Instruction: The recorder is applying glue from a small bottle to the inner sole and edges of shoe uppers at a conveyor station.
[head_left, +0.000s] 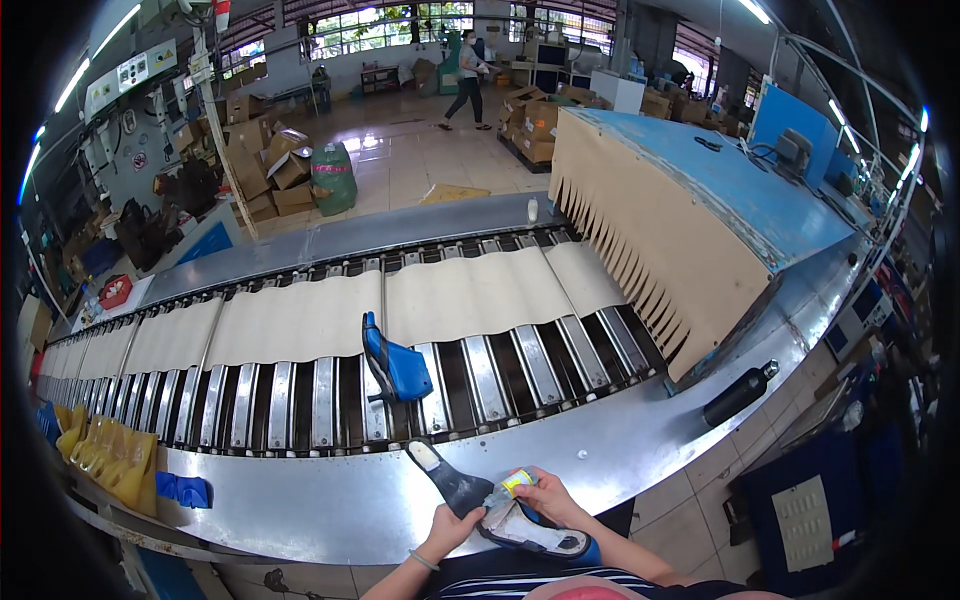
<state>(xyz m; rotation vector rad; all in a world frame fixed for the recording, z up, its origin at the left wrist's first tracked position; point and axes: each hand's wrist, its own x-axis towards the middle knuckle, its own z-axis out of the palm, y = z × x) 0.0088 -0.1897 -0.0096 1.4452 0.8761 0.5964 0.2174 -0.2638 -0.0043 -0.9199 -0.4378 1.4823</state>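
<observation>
Dark rubber shoe sole (pixel 452 480) lies tilted at the near edge of the steel conveyor apron (pixel 330 500), toe end pointing up-left toward the rollers, while a second piece, a blue-edged sole with a pale insole face (pixel 535 535), rests just below it over the person's lap. Left hand (pixel 447 528) is closed around the heel end of the dark sole, pinning it from below. Right hand (pixel 548 497) is wrapped around a small yellow-capped applicator (pixel 514 483), probably a glue bottle or brush, though its tip is too small to make out; the tip sits at the junction of the two pieces. For a clean result, judge as follows: keep the left grip firm so the sole cannot swivel, hold the applicator tip touching the surface at a shallow angle, and work along the rim in one continuous pass rather than dabbing. Keep both pieces clear of the moving steel rollers (pixel 480 375). A blue shoe upper on a last (pixel 395 362) stands on the rollers just beyond, well apart from the hands. Pale sheet strips (pixel 300 315) cover the far half of the belt, and a black bottle (pixel 738 395) lies on the apron to the right
</observation>
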